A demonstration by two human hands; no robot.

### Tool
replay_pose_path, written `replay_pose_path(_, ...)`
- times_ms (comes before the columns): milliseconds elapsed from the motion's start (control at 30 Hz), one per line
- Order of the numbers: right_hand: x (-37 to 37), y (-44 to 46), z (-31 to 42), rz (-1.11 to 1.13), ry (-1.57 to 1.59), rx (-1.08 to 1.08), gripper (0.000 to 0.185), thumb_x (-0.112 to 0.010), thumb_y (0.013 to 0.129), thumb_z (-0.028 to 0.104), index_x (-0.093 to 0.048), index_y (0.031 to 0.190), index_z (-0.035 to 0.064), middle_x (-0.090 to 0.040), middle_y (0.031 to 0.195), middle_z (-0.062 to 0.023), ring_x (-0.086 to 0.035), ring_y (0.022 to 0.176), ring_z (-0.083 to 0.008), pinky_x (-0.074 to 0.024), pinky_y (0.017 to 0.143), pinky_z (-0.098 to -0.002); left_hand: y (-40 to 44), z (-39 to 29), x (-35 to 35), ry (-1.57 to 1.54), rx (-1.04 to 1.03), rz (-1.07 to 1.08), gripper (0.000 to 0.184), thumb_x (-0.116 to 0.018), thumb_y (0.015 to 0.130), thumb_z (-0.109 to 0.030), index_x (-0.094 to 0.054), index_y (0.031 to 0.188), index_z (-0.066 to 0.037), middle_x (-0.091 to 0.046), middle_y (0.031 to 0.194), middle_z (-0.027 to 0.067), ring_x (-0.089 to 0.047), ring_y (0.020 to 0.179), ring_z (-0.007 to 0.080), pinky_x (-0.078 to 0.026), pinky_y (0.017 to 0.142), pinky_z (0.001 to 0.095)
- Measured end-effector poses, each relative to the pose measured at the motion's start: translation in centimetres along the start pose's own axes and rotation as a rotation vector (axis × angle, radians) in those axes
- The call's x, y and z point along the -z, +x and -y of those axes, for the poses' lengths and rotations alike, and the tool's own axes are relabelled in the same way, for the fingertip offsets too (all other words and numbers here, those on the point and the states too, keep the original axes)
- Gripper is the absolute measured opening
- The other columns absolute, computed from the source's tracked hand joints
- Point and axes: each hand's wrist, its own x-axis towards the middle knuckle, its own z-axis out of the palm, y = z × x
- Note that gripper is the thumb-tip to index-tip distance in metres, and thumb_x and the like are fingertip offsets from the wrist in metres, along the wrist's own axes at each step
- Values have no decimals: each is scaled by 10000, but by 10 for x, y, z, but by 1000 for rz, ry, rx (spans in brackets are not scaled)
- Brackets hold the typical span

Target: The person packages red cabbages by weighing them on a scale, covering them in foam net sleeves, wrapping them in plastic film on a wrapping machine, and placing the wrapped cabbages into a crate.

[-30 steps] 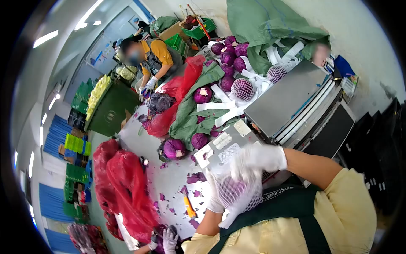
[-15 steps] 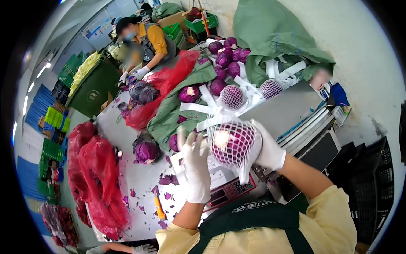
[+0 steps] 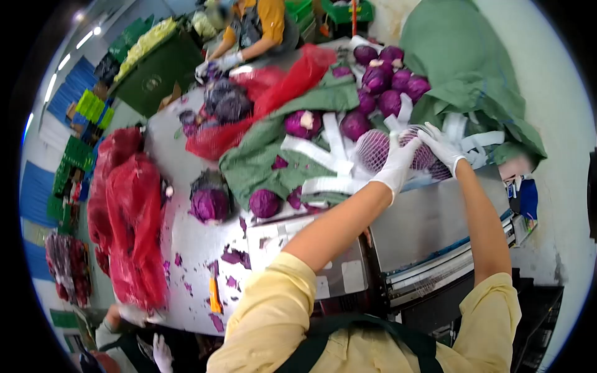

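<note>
Both of my hands, in white gloves, reach out to the far side of the metal table. My left hand (image 3: 396, 165) and my right hand (image 3: 443, 150) close from either side on a red cabbage (image 3: 423, 155) in a white foam net. Fingers cover part of it. Just left of my left hand, touching or nearly so, sits another netted red cabbage (image 3: 372, 151). White foam net sleeves (image 3: 339, 185) lie flat around them. Several bare red cabbages (image 3: 388, 81) are heaped beyond, and another bare one (image 3: 303, 124) rests on green sacking.
A weighing scale (image 3: 298, 239) stands in front of me, partly behind my left arm. An orange-handled knife (image 3: 215, 293) lies among leaf scraps at the left. Red mesh sacks (image 3: 134, 230) hang over the left edge. A co-worker (image 3: 267, 31) handles cabbage at the far end; another person (image 3: 134, 342) is lower left.
My hands have moved away from above the scale, forward and right, taking the netted red cabbage to the other netted ones. My left hand, earlier spread and apart from it, now grips it.
</note>
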Motion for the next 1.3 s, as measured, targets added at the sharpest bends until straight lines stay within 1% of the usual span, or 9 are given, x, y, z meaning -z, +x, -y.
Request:
replay_pose_path(200,-43,-9,-3,7,-723,4,758,-591,850,458,-310,1490,166,-290,1508,-255,-398,1333,-403,-356,1093,-419,0,-14,128,829,-529,-301,240,-653,873,-214,-684,1061,-68,-696,909,121,-673,838,231,-516,766,331)
replay_pose_path(333,-50,-26,10,-197,-680,246,680,-619,846,347,-401,1427,69,-412,1413,-266,-447,1271,-406,-369,1073,-411,-25,7,257,1980,-332,-225,354,-693,775,-381,-691,1030,-136,-703,915,145,-680,809,316,-535,705,430)
replay_pose_path(400,-61,-44,19,-285,-516,429,537,-600,881,257,-484,1360,42,-480,1355,-269,-423,1284,-408,-329,1097,-416,-37,27,284,2060,-192,-183,237,-687,726,-377,-744,835,-174,-710,816,124,-686,774,322,-532,686,455)
replay_pose_path(533,-86,-130,84,-181,-271,451,359,-588,895,116,-583,1238,9,-601,1207,-150,-575,1076,-230,-435,953,-318,-66,-2,278,1943,-243,-88,225,-646,753,-326,-734,833,-135,-707,812,134,-700,785,299,-535,689,432)
replay_pose_path(733,-116,-253,141,103,33,359,336,-510,970,240,-750,839,44,-680,655,-32,-537,602,-104,-452,628,-289,-192,-102,226,758,-270,-378,299,-660,866,-329,-605,870,-35,-647,764,147,-647,711,268,-495,644,374)
replay_pose_path(833,-154,-275,137,396,478,11,442,-450,1009,377,-566,1278,46,-654,1169,-106,-652,1021,-208,-494,874,-317,-268,-71,202,636,-463,-317,207,-662,898,-252,-609,890,-53,-646,732,117,-627,631,200,-490,584,344)
replay_pose_path(967,-171,-274,145,228,1209,134,405,-452,1009,350,-530,1178,-9,-633,923,-104,-636,878,-206,-524,809,-360,-365,-54,157,791,-497,-278,205,-664,911,-277,-617,927,-78,-662,699,96,-652,584,162,-476,511,316)
replay_pose_path(1100,-169,-295,160,8,868,179,293,-494,998,302,-599,1048,33,-585,720,-29,-575,598,-110,-492,549,-276,-400,-39,166,556,-130,-68,223,-679,908,-218,-603,1011,-36,-644,786,47,-642,711,134,-511,632,289)
replay_pose_path(1300,-219,-334,163,516,236,280,347,-496,994,288,-662,1060,-9,-674,787,-50,-600,651,-99,-479,576,-268,-392,-115,176,232,-564,-249,331,-644,911,-128,-547,1201,1,-588,1165,81,-555,1070,134,-465,926,291)
